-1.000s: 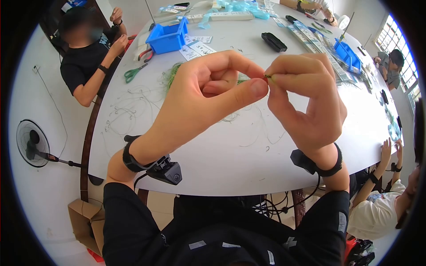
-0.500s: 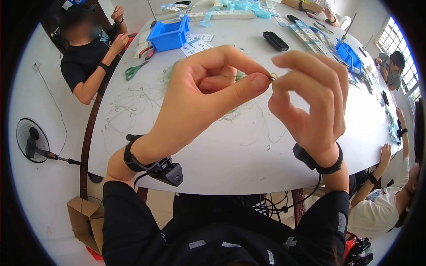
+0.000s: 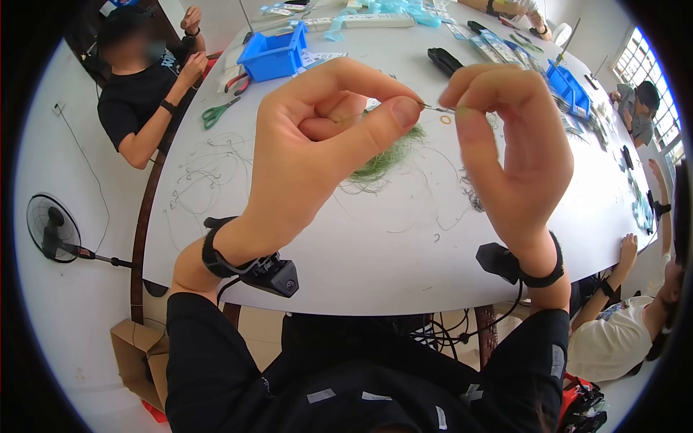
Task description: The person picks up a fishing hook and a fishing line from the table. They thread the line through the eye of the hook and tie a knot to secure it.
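Note:
Above the table, my left hand [image 3: 325,137] is closed in a pinch, thumb against index finger. A small thin metal piece [image 3: 437,108] spans from its fingertips to those of my right hand [image 3: 509,137], which also pinches. I cannot make out its exact kind; it looks like fishing tackle. Below the hands lies a tangled bundle of green fishing line [image 3: 386,162], partly hidden by my left hand. A small gold ring [image 3: 445,120] shows just under the metal piece. Beside my right wrist is a pile of small dark metal bits [image 3: 473,196], partly covered by that hand.
Loose lines with hooks [image 3: 206,169] lie on the left of the white table [image 3: 346,267]. Green scissors [image 3: 219,114], red-handled pliers [image 3: 237,84], a blue bin [image 3: 273,58], a black case [image 3: 443,61] and another blue bin [image 3: 567,88] stand farther off. Other people sit around.
My hands have moved slightly apart, so the thin metal piece now shows between them. The right fingers have gone from spread and curled to a tighter pinch. More green line is uncovered.

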A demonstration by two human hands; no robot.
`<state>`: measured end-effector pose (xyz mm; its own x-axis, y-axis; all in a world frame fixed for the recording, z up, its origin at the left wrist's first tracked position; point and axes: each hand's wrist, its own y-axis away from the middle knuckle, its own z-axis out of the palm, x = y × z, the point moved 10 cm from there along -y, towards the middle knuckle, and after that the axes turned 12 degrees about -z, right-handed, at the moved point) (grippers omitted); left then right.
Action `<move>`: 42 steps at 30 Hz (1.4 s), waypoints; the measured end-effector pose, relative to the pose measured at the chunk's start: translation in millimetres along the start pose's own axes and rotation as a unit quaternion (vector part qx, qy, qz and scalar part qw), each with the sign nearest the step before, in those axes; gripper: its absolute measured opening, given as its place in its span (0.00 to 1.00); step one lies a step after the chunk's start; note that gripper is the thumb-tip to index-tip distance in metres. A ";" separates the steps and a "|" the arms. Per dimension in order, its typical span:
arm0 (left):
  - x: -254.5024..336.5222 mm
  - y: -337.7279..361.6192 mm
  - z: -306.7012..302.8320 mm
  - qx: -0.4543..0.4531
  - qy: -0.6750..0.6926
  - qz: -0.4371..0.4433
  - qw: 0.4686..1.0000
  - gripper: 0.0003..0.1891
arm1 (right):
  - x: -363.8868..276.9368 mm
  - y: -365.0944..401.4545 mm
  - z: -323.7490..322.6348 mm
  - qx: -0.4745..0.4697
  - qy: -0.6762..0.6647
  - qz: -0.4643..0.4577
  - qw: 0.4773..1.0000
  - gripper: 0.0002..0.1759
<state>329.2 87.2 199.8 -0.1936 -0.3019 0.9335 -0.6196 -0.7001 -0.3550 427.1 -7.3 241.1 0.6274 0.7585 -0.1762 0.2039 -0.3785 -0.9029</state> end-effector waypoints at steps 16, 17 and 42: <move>1.3 2.2 3.4 -0.015 0.007 -0.005 1.000 0.05 | -16.8 -2.7 2.3 -0.001 0.074 -0.092 0.993 0.13; 1.5 2.2 3.6 -0.016 0.004 -0.006 1.000 0.05 | -21.3 -4.2 1.5 0.000 0.093 -0.113 0.989 0.12; 15.7 7.0 7.2 -0.032 -0.056 0.025 0.998 0.09 | -43.0 -8.5 -3.2 -0.025 0.180 -0.221 0.958 0.13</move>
<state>327.3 72.9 211.7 -0.1417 -0.4075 0.9021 -0.6597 -0.6406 -0.3930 400.9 -38.4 257.6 0.6878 0.6222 0.3738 0.5397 -0.0940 -0.8366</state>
